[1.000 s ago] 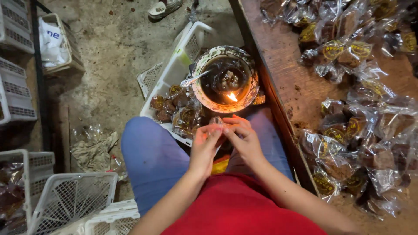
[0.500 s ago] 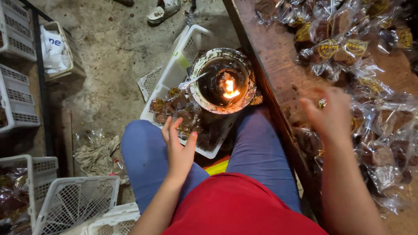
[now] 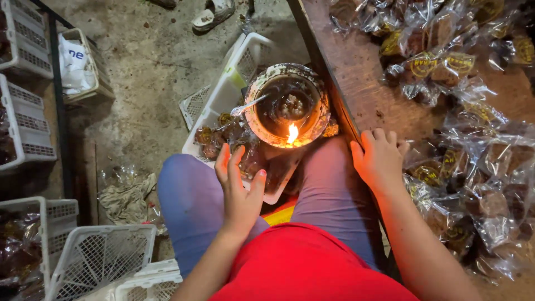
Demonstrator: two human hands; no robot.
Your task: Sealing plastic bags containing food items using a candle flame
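Observation:
I sit with blue-clad knees either side of a white basket (image 3: 223, 97) of wrapped brown cakes. A round metal bowl (image 3: 288, 105) stands on it, with a small flame (image 3: 292, 134) burning at its near rim. My left hand (image 3: 238, 190) hovers open above my lap, fingers spread, holding nothing. My right hand (image 3: 380, 157) reaches to the wooden table (image 3: 356, 83) on the right and rests curled over clear-wrapped cakes (image 3: 440, 167) at the table's edge; whether it grips one is hidden.
Clear-wrapped cakes cover most of the table. White plastic crates (image 3: 100, 256) sit at the lower left and along the left wall (image 3: 25, 111). Crumpled plastic (image 3: 125, 192) lies on the concrete floor. A sandal (image 3: 212, 14) lies at the top.
One second ago both hands met over my lap near the flame. They parted: the right went out to the table's wrapped cakes and has drawn back to the edge; the left stayed, open.

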